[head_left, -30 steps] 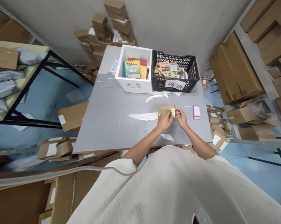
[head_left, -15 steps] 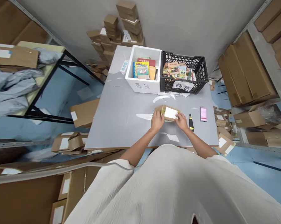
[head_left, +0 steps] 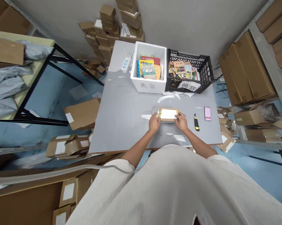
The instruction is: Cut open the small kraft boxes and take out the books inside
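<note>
Between my hands is a small cardboard box [head_left: 168,119] with a white label [head_left: 168,113] on its top. My left hand [head_left: 154,122] grips the box's left end, fingers closed round the corner. At the other end my right hand [head_left: 181,122] holds the right edge, its fingertips on the label's right side. Right of that hand lies a black and yellow utility knife [head_left: 196,122], and beyond it a phone [head_left: 207,113] with a pink screen. Paper scraps [head_left: 179,137] lie on the grey table [head_left: 117,115] around the box.
At the table's back stand a white foam box [head_left: 148,88] and a black plastic crate [head_left: 206,73], both holding books. A power strip [head_left: 126,64] lies left of them. Cardboard boxes [head_left: 82,114] crowd the floor; a shelf with grey parcels [head_left: 7,86] stands left.
The cardboard box has turned a little so that it sits straighter between my hands, its label facing up. Both hands stay on it. The camera view has shifted slightly.
</note>
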`<state>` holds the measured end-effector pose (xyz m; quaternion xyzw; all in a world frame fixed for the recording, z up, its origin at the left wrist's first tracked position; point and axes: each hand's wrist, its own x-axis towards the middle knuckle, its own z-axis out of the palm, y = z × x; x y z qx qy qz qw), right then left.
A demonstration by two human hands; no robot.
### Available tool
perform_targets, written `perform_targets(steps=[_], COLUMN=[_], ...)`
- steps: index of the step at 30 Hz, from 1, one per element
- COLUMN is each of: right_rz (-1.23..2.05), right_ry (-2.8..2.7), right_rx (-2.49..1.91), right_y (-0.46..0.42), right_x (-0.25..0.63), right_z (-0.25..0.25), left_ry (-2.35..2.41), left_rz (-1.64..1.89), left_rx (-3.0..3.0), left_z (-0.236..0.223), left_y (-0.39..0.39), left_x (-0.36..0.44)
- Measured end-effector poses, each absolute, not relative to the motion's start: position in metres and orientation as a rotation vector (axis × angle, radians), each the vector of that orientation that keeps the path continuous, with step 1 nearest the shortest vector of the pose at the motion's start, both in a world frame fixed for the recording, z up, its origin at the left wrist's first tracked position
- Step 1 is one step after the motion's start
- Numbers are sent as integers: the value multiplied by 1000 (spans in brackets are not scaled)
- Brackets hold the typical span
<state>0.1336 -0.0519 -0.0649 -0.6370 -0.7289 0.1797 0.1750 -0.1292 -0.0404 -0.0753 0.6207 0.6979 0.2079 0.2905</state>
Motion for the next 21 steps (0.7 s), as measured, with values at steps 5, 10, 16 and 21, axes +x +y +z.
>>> perform_targets(steps=[5,10,16,21], right_rz=[510,572,555,657], right_ry=[-2023,-1973,-1611,-1387], right_rx=[-1794,-1750,-2079,-2544], right_y=[-54,-56,-73,-86], right_x=[132,137,198,264], right_z=[-66,-68,-80,-93], left_ry=[1486,1456,1497,1518], left_rz=[498,404,324,274], left_rx=[2240,2313,2263,2230], left_z=[-59,-55,-58,-56], left_y=[-55,-74,-78,-76], left_x=[-117,-94,-94,-95])
